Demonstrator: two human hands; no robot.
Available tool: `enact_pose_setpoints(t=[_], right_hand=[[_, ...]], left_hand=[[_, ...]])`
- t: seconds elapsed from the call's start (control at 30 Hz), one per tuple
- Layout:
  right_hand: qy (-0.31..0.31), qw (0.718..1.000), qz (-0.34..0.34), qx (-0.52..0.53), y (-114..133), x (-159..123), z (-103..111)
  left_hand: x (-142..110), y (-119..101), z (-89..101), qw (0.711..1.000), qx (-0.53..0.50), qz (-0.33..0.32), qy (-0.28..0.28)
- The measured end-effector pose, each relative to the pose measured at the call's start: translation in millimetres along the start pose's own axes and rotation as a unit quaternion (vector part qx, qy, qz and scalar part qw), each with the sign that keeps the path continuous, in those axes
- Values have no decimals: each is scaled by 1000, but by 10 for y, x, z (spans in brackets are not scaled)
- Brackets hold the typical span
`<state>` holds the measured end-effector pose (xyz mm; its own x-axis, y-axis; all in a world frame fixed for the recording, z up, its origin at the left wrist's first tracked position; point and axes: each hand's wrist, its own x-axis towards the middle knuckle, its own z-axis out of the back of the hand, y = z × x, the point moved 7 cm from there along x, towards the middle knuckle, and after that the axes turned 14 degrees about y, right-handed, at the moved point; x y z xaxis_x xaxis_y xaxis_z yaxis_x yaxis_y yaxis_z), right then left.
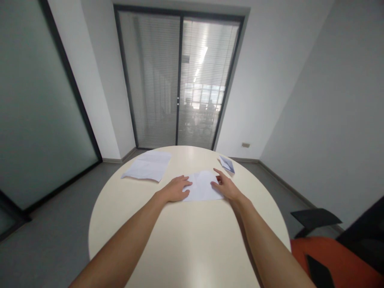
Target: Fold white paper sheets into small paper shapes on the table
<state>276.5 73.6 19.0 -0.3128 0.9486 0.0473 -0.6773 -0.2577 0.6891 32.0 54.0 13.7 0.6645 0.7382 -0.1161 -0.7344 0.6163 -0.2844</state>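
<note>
A white sheet of paper (202,187) lies flat on the round table in front of me, with faint creases across it. My left hand (177,189) rests on its left edge, palm down, fingers spread apart. At the right edge is my right hand (227,187), its index finger stretched out and its thumb apart on the paper. The other fingers of that hand are bent and partly hidden. Just beyond the right hand lies a folded piece of white paper (227,164), partly raised off the table.
Another creased white sheet (148,165) lies at the far left of the cream round table (192,236). An orange chair (333,262) with black armrests stands at the right. Behind the table are glass doors with blinds (150,80); a frosted glass panel (39,108) is at left.
</note>
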Motion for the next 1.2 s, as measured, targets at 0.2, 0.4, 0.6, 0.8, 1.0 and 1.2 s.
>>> enact_pose_setpoints(t=[0.2, 0.4, 0.6, 0.8, 1.0, 1.2], right_hand=[[-12, 999, 34, 4, -63, 24, -6], [-25, 981, 47, -185, 68, 38, 17], [7, 972, 127, -199, 541, 31, -238], [148, 953, 153, -214, 678, 9, -689], [141, 959, -26, -244, 302, 29, -502], [136, 955, -89, -248, 244, -13, -400]], left_hand=[[-28, -97, 49, 999, -2, -33, -17], [-17, -167, 16, 999, 13, -37, -9], [-5, -209, -15, 999, 18, -25, 9], [-2, -191, -3, 1000, 8, 11, 20], [14, -117, -34, 998, 6, 47, 42], [26, -25, -63, 996, 15, 80, 34]])
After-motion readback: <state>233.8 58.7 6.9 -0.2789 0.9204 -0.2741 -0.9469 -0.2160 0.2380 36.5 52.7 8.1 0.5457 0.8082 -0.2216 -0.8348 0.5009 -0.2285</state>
